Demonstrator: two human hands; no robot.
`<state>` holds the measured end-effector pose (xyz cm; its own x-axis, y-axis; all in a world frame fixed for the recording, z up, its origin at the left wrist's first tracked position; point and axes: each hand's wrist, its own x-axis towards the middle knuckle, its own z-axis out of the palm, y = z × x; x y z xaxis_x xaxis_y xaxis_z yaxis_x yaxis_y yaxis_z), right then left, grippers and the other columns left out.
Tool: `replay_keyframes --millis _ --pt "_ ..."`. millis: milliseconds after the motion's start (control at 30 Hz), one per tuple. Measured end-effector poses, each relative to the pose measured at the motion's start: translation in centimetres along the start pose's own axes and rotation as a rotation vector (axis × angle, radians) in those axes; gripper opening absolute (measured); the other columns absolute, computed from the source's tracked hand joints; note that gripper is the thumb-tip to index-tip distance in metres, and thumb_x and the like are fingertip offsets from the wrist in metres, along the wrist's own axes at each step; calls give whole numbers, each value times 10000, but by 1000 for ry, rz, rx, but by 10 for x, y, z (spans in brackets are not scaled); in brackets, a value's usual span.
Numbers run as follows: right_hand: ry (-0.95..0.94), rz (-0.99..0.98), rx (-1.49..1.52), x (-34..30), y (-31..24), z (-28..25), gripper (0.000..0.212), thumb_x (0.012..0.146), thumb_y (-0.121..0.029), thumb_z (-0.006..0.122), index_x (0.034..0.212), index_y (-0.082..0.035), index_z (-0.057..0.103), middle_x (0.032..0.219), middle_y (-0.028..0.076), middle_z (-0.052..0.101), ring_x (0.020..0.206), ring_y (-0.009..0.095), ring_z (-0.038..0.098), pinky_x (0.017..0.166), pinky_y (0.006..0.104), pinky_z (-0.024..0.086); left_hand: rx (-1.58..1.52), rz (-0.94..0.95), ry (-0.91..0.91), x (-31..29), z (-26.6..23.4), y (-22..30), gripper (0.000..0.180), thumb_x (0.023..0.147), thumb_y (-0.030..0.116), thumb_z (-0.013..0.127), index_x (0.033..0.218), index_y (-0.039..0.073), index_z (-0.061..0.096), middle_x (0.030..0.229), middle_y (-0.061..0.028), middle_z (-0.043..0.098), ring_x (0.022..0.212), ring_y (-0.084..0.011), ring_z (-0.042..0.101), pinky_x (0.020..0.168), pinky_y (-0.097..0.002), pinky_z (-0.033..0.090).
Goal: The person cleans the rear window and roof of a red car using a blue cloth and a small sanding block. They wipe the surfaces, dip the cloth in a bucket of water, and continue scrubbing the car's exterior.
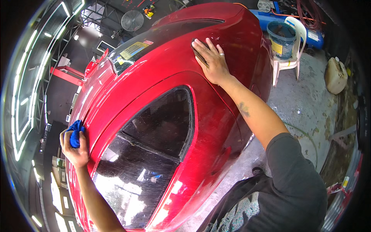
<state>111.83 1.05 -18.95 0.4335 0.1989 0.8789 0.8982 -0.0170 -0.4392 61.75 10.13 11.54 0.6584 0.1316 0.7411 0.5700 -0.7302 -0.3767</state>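
Observation:
A glossy red car (154,71) fills the middle, with a dark, streaked side window (160,116) and a dark rear windscreen (185,29). At the left, my left hand (75,149) is closed around a bunched blue cloth (77,133), against the edge of the roof. My right hand (211,63) presses down on the red panel behind the side window, fingers extended over a thin dark pad (201,58). Most of that pad is hidden beneath the fingers, so its exact kind does not show.
A blue bucket (281,38) stands on a white plastic chair (288,65) at the far right. Behind are a blue tank (315,38) and a stained jerrycan (335,75). A thin hose (309,137) lies on the grey floor. A round fan (132,20) is at the back.

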Motion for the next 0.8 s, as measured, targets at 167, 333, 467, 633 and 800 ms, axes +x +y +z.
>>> replay_keyframes --millis 167,333,467,633,800 --pt "148 -20 77 7 -129 14 440 1018 -333 761 1427 -177 708 1493 118 680 1424 458 579 1094 664 431 -23 -29 5 -3 2 -4 224 952 171 793 1021 -15 688 1112 -197 693 1025 -390 706 966 -479 552" --pt "31 -265 330 9 -218 11 617 921 -360 847 1454 -110 662 1484 128 682 1494 426 532 1141 639 442 -72 -7 22 3 2 3 233 953 181 803 1011 -12 687 1124 -200 686 1028 -395 703 968 -491 551" --pt "-170 -34 121 21 -98 -18 548 986 -298 781 1508 -175 667 1522 108 691 1482 421 562 1214 577 458 8 7 25 -10 -5 -12 230 952 185 796 1011 -9 689 1087 -203 679 1002 -408 694 939 -493 548" --pt "89 195 46 34 -64 6 240 1030 -191 676 1236 -84 735 1251 132 744 1123 441 675 974 627 524 -13 -13 15 0 5 5 227 948 185 794 1018 -6 691 1078 -199 674 989 -412 689 923 -497 544" --pt "174 -249 223 22 -203 14 460 909 -203 826 1323 -43 704 1348 146 717 1272 444 650 1029 577 518 -39 -5 37 2 4 -1 242 951 207 798 1023 3 690 1104 -201 676 1019 -420 694 938 -508 548"
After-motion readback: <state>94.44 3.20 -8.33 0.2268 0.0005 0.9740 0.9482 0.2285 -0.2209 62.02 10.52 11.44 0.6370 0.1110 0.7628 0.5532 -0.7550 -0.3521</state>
